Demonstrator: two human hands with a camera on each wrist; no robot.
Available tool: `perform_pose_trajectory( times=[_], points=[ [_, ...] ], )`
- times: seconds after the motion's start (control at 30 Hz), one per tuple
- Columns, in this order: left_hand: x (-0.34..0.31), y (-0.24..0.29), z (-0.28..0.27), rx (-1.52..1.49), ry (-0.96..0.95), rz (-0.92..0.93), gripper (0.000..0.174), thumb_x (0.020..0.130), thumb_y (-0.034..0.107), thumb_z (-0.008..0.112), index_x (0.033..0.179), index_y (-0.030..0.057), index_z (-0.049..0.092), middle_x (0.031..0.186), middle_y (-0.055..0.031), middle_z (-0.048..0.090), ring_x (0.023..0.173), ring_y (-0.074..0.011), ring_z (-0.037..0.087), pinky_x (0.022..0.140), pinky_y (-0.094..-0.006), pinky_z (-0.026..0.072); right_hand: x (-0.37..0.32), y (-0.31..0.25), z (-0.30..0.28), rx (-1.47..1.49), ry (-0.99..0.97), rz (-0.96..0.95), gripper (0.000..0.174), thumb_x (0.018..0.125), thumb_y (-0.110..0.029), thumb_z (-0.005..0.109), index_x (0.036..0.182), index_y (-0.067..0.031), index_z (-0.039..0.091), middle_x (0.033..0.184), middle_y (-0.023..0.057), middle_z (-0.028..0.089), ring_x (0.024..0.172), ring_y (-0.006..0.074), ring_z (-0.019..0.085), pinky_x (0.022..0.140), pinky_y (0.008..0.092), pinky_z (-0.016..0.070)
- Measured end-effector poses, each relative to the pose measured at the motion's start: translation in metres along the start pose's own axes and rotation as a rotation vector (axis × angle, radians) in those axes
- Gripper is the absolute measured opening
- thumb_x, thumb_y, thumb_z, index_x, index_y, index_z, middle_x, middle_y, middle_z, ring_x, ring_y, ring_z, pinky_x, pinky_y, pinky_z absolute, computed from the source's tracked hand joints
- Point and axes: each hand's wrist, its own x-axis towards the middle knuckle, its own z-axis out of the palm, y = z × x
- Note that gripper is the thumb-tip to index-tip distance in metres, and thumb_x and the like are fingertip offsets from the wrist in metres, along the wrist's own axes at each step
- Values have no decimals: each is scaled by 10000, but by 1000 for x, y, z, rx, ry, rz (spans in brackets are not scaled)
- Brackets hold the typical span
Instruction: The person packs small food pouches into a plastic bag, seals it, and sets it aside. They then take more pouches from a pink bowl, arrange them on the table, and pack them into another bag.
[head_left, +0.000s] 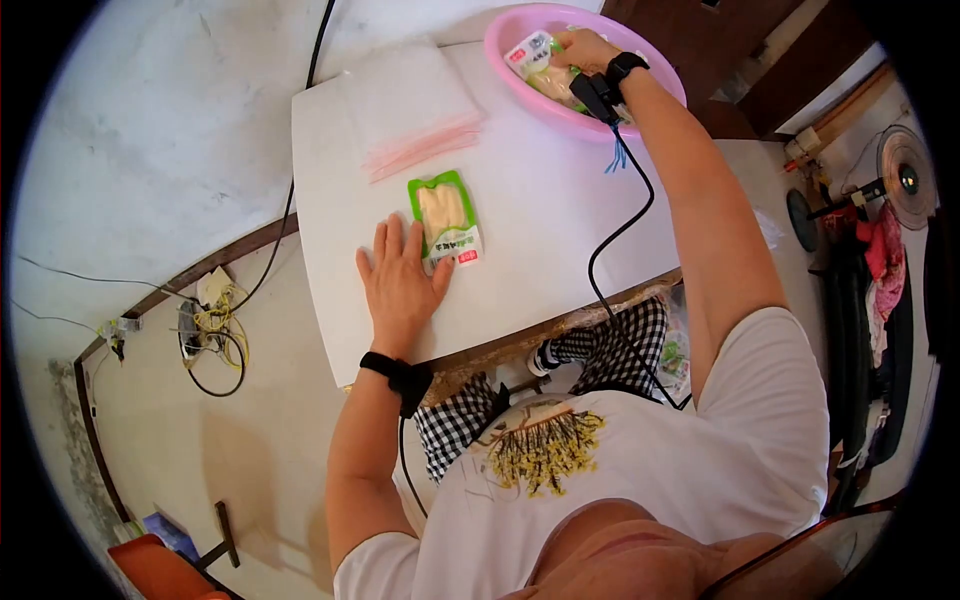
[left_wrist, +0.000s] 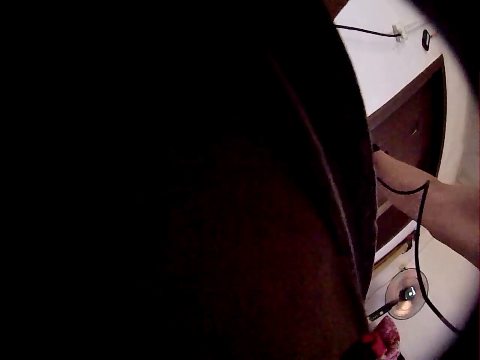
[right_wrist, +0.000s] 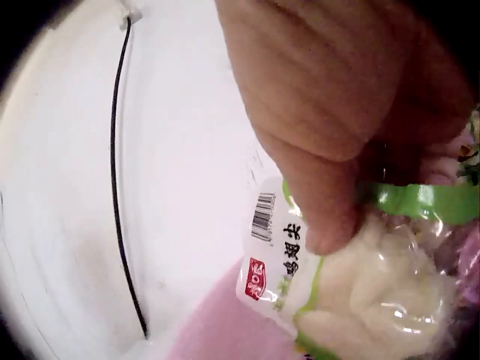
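My left hand lies flat with spread fingers on the white table, its fingertips touching a green-edged food packet that lies on the tabletop. My right hand reaches into a pink basin at the table's far edge and grips another green-edged packet of pale food, thumb pressed on it. The basin holds more such packets. The left wrist view is almost wholly dark.
A stack of clear pink-edged bags lies on the table beyond the left hand. A black cable runs from my right wrist across the table. A standing fan and clothes are at the right; cables lie on the floor at left.
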Motion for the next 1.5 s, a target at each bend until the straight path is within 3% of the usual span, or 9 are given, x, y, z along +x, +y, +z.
perform_pose_trajectory(
  times=[0.2, 0.37, 0.57, 0.63, 0.73, 0.83, 0.97, 1.1, 1.5],
  points=[
    [1, 1, 0, 4, -1, -8, 602, 835, 397, 605, 1316, 52, 501, 1449, -176, 392, 1370, -320, 317, 1080, -572, 222, -46, -40, -32, 420, 137, -232, 120, 864, -135, 678, 893, -20, 657, 725, -39, 570, 650, 60, 508, 576, 230, 425],
    [-1, -1, 1, 8, 27, 8, 585, 836, 391, 599, 1307, 57, 505, 1439, -173, 403, 1364, -315, 325, 1073, -574, 228, -87, -77, -28, 314, -92, -472, 159, 875, -93, 631, 1003, -3, 657, 848, -5, 658, 767, 46, 582, 679, 208, 478],
    [-1, 1, 0, 10, 14, -4, 595, 842, 414, 594, 1309, 57, 508, 1434, -173, 412, 1363, -312, 328, 1070, -573, 232, -149, -106, 63, -299, -92, -874, 229, 623, -213, 723, 713, -50, 589, 774, 113, 610, 741, 324, 596, 635, 397, 463],
    [-1, 1, -1, 14, 2, -15, 600, 844, 424, 591, 1313, 59, 510, 1442, -171, 403, 1369, -309, 321, 1072, -570, 230, -156, -110, 94, -531, -222, -817, 165, 809, -212, 503, 762, -80, 592, 787, 105, 563, 766, 341, 587, 668, 416, 462],
    [0, -1, -1, 4, -18, -28, 602, 847, 429, 587, 1317, 60, 513, 1450, -168, 396, 1373, -306, 317, 1074, -566, 228, -164, -119, 136, -672, -260, -627, 138, 812, -181, 533, 833, -73, 618, 884, 112, 603, 813, 340, 597, 716, 400, 486],
    [-1, -2, 0, 1, 1, -25, 601, 847, 427, 588, 1314, 57, 511, 1446, -166, 400, 1370, -306, 320, 1075, -563, 228, -154, -89, 150, -304, -129, -909, 201, 810, -131, 557, 974, -41, 632, 999, 145, 601, 909, 331, 589, 782, 395, 483],
    [0, -1, -2, -15, 2, -23, 602, 834, 422, 601, 1306, 60, 509, 1447, -158, 394, 1363, -303, 327, 1066, -566, 237, -161, -79, 145, -305, -125, -469, 380, 830, -217, 605, 1184, -81, 593, 1182, 179, 567, 1129, 347, 517, 941, 431, 434],
    [0, -3, 5, -19, 66, -25, 607, 815, 428, 616, 1310, 95, 508, 1455, -153, 383, 1358, -315, 331, 1057, -584, 230, -178, -57, 175, -384, -82, -631, 595, 755, -322, 696, 1289, -112, 542, 1339, 253, 470, 1267, 401, 396, 1062, 489, 310],
    [-7, 3, 1, 76, 68, 219, 616, 834, 486, 569, 1335, 137, 490, 1450, -154, 404, 1356, -321, 348, 1046, -617, 223, -173, -130, 168, -231, -251, -509, 391, 804, -192, 644, 1179, -93, 586, 1225, 195, 552, 1162, 362, 495, 975, 419, 414]
  ],
)
